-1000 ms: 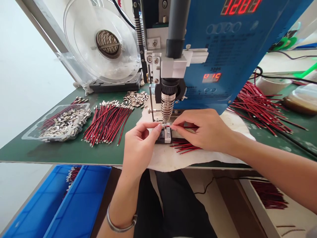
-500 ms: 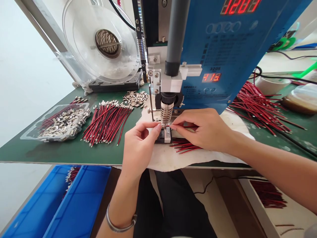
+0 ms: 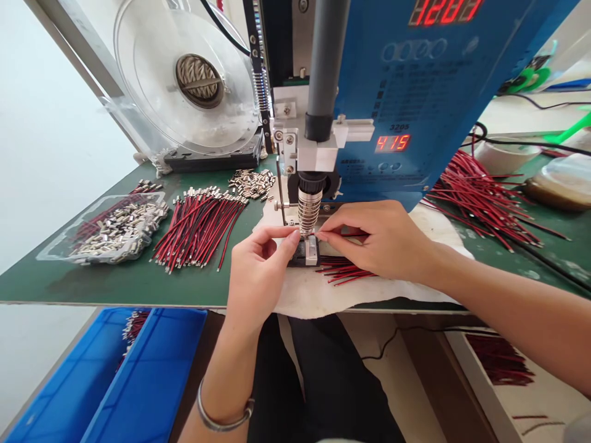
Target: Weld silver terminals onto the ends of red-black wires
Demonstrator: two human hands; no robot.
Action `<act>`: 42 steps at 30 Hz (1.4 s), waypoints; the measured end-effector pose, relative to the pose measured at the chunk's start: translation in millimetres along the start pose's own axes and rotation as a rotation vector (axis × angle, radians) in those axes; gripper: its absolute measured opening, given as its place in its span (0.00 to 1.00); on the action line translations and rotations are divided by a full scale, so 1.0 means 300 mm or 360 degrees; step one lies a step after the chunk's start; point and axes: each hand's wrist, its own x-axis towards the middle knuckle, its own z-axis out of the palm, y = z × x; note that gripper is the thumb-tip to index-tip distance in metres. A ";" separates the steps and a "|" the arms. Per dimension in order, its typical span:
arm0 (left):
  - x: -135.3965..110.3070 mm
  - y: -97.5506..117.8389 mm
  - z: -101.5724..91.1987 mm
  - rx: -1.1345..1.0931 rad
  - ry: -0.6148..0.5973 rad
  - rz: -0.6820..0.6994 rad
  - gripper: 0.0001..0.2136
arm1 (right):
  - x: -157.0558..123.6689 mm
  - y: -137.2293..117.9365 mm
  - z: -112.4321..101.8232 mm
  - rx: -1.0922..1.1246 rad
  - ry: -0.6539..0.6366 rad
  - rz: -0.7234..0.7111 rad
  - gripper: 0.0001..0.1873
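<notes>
At the soldering machine [image 3: 309, 209], my left hand [image 3: 258, 271] is closed in a pinch, thumb and forefinger meeting just left of the spring-wrapped tip. Whatever sits between those fingertips is too small and hidden to make out. From the other side my right hand [image 3: 383, 243] pinches a red-and-black wire [image 3: 353, 234], its end close under the tip. Both pairs of fingertips hover over a small metal fixture block [image 3: 311, 251]. More red-and-black wires [image 3: 341, 269] lie beneath my right hand on a white cloth [image 3: 314, 301].
Left on the green table [image 3: 198, 289] are wires with metal connectors attached [image 3: 198, 227], a clear tray of loose connectors [image 3: 50, 249] and a connector pile [image 3: 252, 183]. Further wires [image 3: 484, 197] lie right, beside a tub of brown material [image 3: 563, 181]. Blue bins [image 3: 152, 369] stand below left.
Both hands hold nearly the same place and pinch at the tip. The view has shifted very slightly, and the lower red display now reads clearly.
</notes>
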 end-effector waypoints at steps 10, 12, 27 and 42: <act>-0.002 0.004 0.003 -0.0026 -0.0025 -0.0027 0.07 | 0.000 0.002 0.000 0.0007 0.0015 -0.0032 0.07; -0.003 0.006 0.003 -0.0018 -0.0027 -0.0030 0.07 | 0.000 0.002 -0.001 0.0005 0.0019 -0.0043 0.06; -0.005 0.004 -0.002 0.0018 -0.0044 -0.0043 0.08 | -0.001 0.003 -0.008 0.0020 -0.0005 -0.0032 0.07; -0.003 0.007 -0.004 0.0001 -0.0078 -0.0031 0.10 | -0.003 0.011 -0.005 0.0022 -0.0024 -0.0066 0.07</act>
